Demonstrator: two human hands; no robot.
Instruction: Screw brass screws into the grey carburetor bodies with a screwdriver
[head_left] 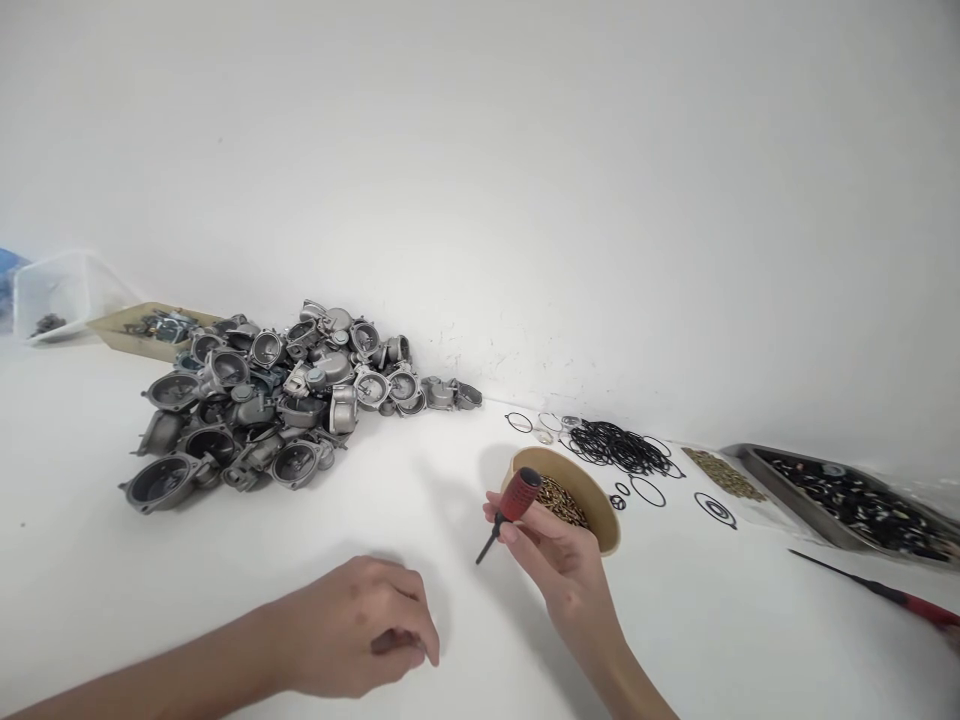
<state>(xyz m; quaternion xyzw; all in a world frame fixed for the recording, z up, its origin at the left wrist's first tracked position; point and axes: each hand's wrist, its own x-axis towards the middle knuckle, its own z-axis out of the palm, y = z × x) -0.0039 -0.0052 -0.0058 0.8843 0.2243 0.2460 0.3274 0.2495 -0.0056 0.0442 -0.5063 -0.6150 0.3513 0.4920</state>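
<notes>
My right hand grips a small screwdriver with a red and black handle, its dark shaft slanting down to the left. That hand is in front of a tan bowl of small brass-coloured screws. Low in the view, my left hand rests on the white table with its fingers loosely curled in and the thumb near them. Nothing shows in its hollow. Beyond it to the left lies a heap of grey metal carburetor-like housings, several with their round bowls facing up.
Black rubber rings lie piled behind the bowl, with loose ones nearby. Rightward are small brass parts, a metal tray of dark pieces and a red-handled screwdriver. A yellowish tray and a clear bin stand far left.
</notes>
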